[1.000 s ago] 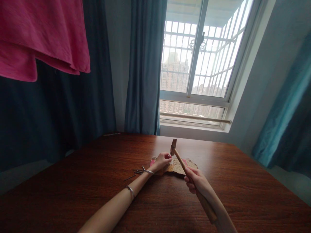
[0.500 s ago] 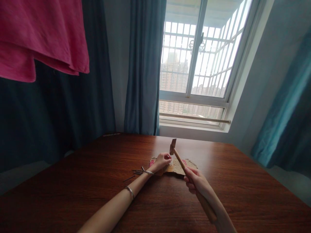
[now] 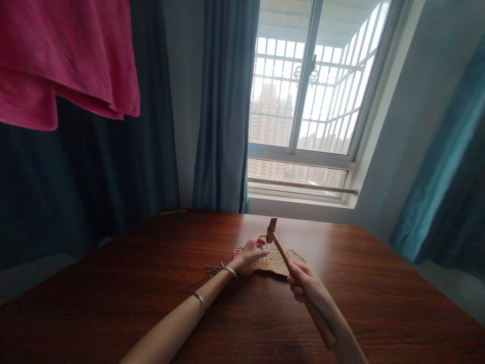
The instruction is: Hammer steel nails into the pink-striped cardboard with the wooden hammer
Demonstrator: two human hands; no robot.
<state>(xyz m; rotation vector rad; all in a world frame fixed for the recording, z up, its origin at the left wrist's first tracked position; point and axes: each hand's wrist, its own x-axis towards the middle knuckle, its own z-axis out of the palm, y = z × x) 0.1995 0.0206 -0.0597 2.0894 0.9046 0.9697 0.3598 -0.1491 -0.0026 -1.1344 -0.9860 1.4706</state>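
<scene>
My right hand (image 3: 304, 285) is wrapped round the wooden handle of a small hammer (image 3: 278, 246). Its metal head is raised just above a flat light wooden piece (image 3: 273, 262) full of small holes, lying on the dark wooden table (image 3: 132, 293). My left hand (image 3: 251, 251) rests on the left end of that piece, fingers pinched together right under the hammer head. What they pinch is too small to make out. Bracelets circle my left wrist and forearm.
Several thin nails (image 3: 210, 271) lie loose on the table left of my left wrist. A pink cloth (image 3: 68, 55) hangs at the upper left. Blue curtains (image 3: 223, 106) and a barred window (image 3: 306, 96) stand beyond the table's far edge.
The hammer head and my left hand's fingers have shifted very slightly; otherwise both hands keep their places.
</scene>
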